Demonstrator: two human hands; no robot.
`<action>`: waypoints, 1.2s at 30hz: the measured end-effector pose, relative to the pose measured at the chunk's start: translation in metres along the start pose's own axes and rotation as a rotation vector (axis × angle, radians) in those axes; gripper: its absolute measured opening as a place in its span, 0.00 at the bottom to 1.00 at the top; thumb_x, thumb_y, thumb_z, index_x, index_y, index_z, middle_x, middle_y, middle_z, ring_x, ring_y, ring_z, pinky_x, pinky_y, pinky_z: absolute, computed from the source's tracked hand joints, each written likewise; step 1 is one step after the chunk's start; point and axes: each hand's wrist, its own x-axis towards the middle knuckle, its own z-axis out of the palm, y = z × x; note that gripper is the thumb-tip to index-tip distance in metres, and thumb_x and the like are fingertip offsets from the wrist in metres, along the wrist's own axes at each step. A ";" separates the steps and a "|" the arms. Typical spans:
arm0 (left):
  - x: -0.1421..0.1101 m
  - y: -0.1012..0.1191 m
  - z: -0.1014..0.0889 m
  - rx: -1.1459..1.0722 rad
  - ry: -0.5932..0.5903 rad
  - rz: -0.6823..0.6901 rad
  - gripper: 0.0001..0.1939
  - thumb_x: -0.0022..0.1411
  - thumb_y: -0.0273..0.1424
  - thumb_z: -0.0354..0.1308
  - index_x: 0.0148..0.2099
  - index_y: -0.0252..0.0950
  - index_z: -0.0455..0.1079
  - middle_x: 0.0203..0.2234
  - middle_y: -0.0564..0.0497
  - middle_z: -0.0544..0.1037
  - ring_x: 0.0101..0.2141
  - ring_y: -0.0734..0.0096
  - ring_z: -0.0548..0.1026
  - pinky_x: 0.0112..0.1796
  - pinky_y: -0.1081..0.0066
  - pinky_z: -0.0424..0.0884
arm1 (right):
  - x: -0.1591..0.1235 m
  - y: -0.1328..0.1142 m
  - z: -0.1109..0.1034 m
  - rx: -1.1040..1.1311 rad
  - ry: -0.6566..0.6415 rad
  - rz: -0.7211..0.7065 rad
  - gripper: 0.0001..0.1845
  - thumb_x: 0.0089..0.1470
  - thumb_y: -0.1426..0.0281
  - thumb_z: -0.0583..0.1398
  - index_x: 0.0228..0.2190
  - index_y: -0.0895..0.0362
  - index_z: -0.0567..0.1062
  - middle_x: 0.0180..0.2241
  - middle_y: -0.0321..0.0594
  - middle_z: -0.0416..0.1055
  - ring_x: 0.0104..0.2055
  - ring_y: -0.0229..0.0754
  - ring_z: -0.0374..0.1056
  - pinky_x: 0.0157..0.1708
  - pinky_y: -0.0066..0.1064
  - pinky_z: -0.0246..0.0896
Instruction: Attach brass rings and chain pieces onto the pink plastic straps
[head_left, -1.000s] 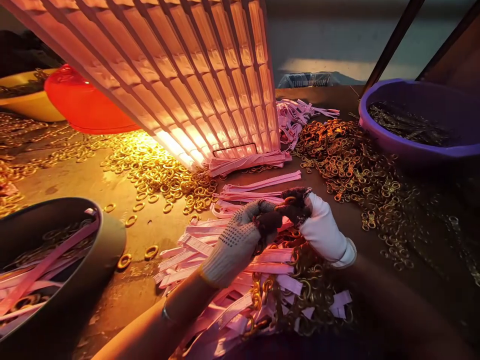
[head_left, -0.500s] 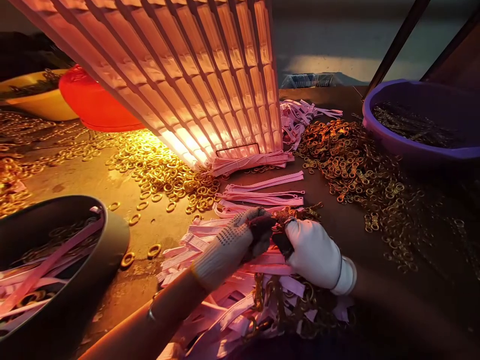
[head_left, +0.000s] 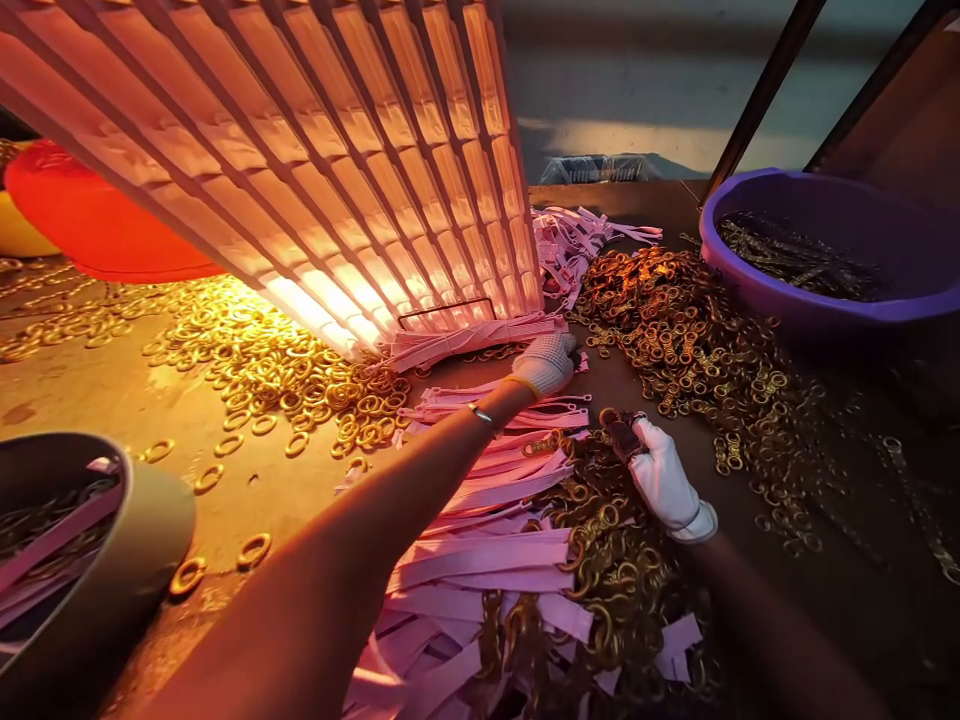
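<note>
My left hand [head_left: 546,365], in a dotted white glove, is stretched forward over the far end of the row of pink straps [head_left: 517,490]. Its fingers are bent round the end of one pink strap, whose tip [head_left: 583,364] pokes out past them; the fingertips are partly hidden. Lower and to the right, my right hand [head_left: 664,475] is gloved in white with dark, stained fingertips. Thumb and fingers pinch a small brass-coloured ring [head_left: 607,415]. Below it spreads a heap of metal rings and clasps [head_left: 622,550] joined to straps.
A ribbed, lit panel [head_left: 360,180] leans over the back, with a strap bundle [head_left: 472,338] at its foot. Loose rings [head_left: 292,390] lie left, swivel clasps [head_left: 675,320] right. A purple basin [head_left: 712,245] stands far right, a dark-walled tub [head_left: 161,520] near left.
The two hands were together over the heap and have parted. My left hand has moved forward to the far straps; my right hand has drawn right. The view has shifted slightly right.
</note>
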 end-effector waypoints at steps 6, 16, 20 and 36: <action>0.005 0.008 0.007 -0.065 -0.008 -0.022 0.11 0.66 0.35 0.63 0.45 0.33 0.76 0.42 0.45 0.80 0.44 0.61 0.78 0.47 0.60 0.74 | -0.002 -0.001 -0.001 -0.046 0.003 -0.028 0.20 0.57 0.70 0.54 0.47 0.54 0.79 0.38 0.44 0.80 0.41 0.49 0.75 0.47 0.41 0.74; -0.152 0.016 -0.044 -0.729 -0.082 -0.154 0.14 0.65 0.41 0.53 0.33 0.36 0.67 0.13 0.56 0.66 0.13 0.79 0.58 0.16 0.77 0.54 | 0.028 -0.095 -0.021 -0.273 -0.220 -0.290 0.19 0.49 0.80 0.55 0.41 0.57 0.77 0.40 0.46 0.79 0.44 0.47 0.74 0.46 0.34 0.68; -0.200 0.021 -0.041 -0.887 -0.036 -0.197 0.17 0.64 0.43 0.54 0.28 0.38 0.62 0.12 0.57 0.63 0.14 0.78 0.58 0.16 0.77 0.51 | 0.019 -0.133 -0.013 -0.656 -0.331 -0.341 0.10 0.50 0.78 0.57 0.34 0.58 0.76 0.34 0.49 0.77 0.36 0.51 0.73 0.34 0.35 0.62; -0.233 0.004 -0.008 -0.516 0.075 0.004 0.08 0.60 0.28 0.55 0.35 0.37 0.77 0.29 0.51 0.82 0.31 0.65 0.77 0.37 0.69 0.72 | -0.011 -0.134 -0.007 -0.730 -0.420 -0.494 0.12 0.52 0.80 0.57 0.38 0.59 0.76 0.39 0.50 0.78 0.37 0.47 0.72 0.37 0.34 0.63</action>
